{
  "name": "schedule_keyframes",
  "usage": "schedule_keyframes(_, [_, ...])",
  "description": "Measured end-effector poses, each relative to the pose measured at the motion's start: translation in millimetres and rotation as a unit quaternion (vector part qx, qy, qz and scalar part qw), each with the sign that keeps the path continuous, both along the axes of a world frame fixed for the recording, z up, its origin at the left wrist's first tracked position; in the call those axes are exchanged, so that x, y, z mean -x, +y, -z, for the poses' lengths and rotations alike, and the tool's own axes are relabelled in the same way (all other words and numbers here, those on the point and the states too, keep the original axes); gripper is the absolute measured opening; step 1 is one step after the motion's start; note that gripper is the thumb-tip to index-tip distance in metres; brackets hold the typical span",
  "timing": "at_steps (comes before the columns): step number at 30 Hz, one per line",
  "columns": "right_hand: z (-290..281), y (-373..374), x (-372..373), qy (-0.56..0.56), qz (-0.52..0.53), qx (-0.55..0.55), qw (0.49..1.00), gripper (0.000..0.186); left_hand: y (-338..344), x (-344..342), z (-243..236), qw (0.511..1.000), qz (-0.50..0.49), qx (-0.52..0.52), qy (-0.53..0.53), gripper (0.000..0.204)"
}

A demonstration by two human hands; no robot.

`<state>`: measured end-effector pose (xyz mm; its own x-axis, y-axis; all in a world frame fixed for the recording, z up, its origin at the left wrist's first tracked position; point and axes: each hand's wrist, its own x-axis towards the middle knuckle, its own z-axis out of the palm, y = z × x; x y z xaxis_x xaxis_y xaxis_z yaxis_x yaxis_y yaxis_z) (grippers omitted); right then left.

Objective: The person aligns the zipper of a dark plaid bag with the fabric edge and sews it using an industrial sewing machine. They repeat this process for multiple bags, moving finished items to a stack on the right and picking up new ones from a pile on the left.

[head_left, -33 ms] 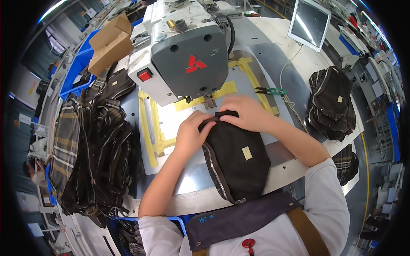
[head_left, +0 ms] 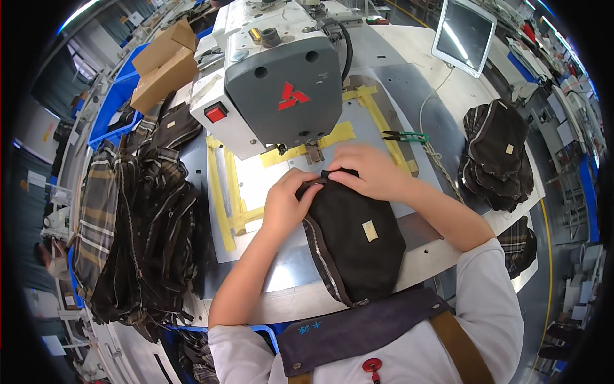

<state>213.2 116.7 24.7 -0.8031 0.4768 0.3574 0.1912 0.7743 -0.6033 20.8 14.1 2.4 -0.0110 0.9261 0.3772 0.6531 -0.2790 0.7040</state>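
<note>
A dark fabric pouch point(head_left: 358, 237) lies on the machine bed in front of me. A zipper curves down its left edge and a small cream label sits on its face. My left hand point(head_left: 286, 197) pinches the pouch's far edge at the left, thumb and fingers together. Close beside it, my right hand point(head_left: 368, 169) grips the same edge, its fingers a little blurred. Just beyond both hands is the head of an industrial sewing machine point(head_left: 281, 96); the pouch's edge is short of its needle area.
Piled dark and plaid pouches point(head_left: 147, 230) crowd the left side; more pouches point(head_left: 495, 153) are stacked at the right. Green-handled thread snips point(head_left: 406, 136) lie beyond my right hand. Yellow tape point(head_left: 220, 192) borders the white plate. A cardboard box point(head_left: 165, 70) and a screen point(head_left: 464, 35) stand farther back.
My right hand's fingers shift slightly at the pouch's edge and blur. The pouch and my left hand stay almost in place.
</note>
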Motion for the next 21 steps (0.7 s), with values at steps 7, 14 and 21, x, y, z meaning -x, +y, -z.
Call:
schedule_keyframes(7, [27, 3, 5, 0.044, 0.043, 0.244, 0.968, 0.017, -4, -5, 9, 0.989, 0.014, -0.122, 0.077, 0.016])
schedule_keyframes(14, [25, 0, 11, 0.069, -0.028, 0.216, 0.973, 0.013, -4, -6, -2, 0.975, -0.039, 0.114, -0.189, 0.008])
schedule_keyframes(21, [30, -2, 12, 0.072, -0.009, 0.231, 0.97, 0.013, -2, -3, 2, 0.972, -0.038, 0.133, -0.188, 0.008])
